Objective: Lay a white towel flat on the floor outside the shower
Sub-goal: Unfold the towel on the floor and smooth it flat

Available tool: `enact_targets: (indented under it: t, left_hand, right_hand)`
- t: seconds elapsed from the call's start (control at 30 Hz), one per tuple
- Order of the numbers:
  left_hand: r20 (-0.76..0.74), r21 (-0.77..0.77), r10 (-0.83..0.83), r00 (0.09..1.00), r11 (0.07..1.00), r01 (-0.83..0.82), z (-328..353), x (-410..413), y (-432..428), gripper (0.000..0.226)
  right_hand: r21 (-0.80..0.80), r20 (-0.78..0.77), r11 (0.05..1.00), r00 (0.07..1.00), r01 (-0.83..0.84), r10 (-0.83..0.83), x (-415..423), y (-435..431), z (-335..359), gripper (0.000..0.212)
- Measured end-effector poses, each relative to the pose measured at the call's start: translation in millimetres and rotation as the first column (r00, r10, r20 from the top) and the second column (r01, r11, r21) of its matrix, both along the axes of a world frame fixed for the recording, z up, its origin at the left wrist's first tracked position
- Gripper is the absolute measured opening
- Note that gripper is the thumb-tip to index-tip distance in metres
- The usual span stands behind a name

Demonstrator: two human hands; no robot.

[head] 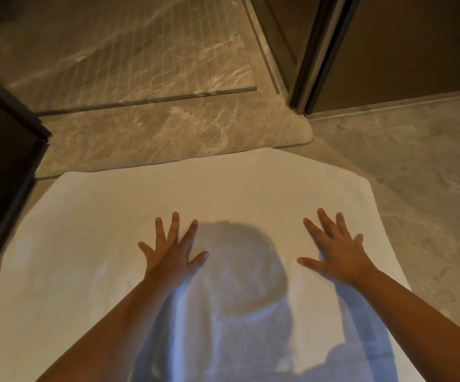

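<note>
A white towel (113, 210) lies spread on the floor and fills the lower half of the view. Its far edge meets the raised marble threshold (168, 133) of the shower. My left hand (172, 248) rests palm down on the towel's middle, fingers spread. To the right, my right hand (336, 249) also presses flat on the cloth with fingers apart. Neither hand grips the fabric. A shadow falls on the towel between and below my arms.
The ribbed marble shower floor (129, 56) lies beyond the threshold. A dark door frame (5, 125) stands at the left, touching the towel's left side. Another dark frame post (317, 56) stands at the upper right. Grey floor tiles (416, 166) extend to the right.
</note>
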State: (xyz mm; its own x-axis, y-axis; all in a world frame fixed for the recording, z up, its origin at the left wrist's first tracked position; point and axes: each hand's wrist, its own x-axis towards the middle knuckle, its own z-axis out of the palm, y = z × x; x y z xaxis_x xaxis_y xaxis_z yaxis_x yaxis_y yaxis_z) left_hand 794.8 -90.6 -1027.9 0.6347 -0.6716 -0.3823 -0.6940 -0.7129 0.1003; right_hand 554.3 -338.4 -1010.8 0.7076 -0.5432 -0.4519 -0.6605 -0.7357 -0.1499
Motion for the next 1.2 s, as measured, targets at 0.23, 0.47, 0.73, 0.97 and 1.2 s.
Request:
enact_targets:
  t: [0.23, 0.47, 0.73, 0.97, 1.2]
  left_hand:
    - [0.162, -0.446, -0.094, 0.982, 0.881, 0.157, 29, -38, -36, 0.034]
    - [0.074, -0.430, -0.288, 0.955, 0.855, 0.291, 30, -91, -109, 0.029]
    - [0.051, -0.423, -0.175, 0.983, 0.888, 0.180, 15, -84, -145, 0.049]
    - [0.066, -0.395, -0.086, 0.994, 0.913, 0.106, 6, -90, -147, 0.052]
    - [0.072, -0.400, -0.069, 0.995, 0.912, 0.092, 6, -90, -149, 0.050]
  right_hand:
    - [0.008, 0.098, 1.000, 0.995, 0.001, -0.002, -19, 15, -2, 0.074]
    - [0.034, 0.405, 0.972, 0.886, 0.233, -0.227, -30, -19, 12, 0.051]
    - [0.114, 0.561, 0.890, 0.711, 0.441, -0.424, -13, -73, 7, 0.045]
    - [0.402, 0.604, 0.722, 0.430, 0.563, -0.671, 1, -107, -7, 0.039]
    - [0.606, 0.636, 0.657, 0.224, 0.448, -0.739, 22, -126, -7, 0.018]
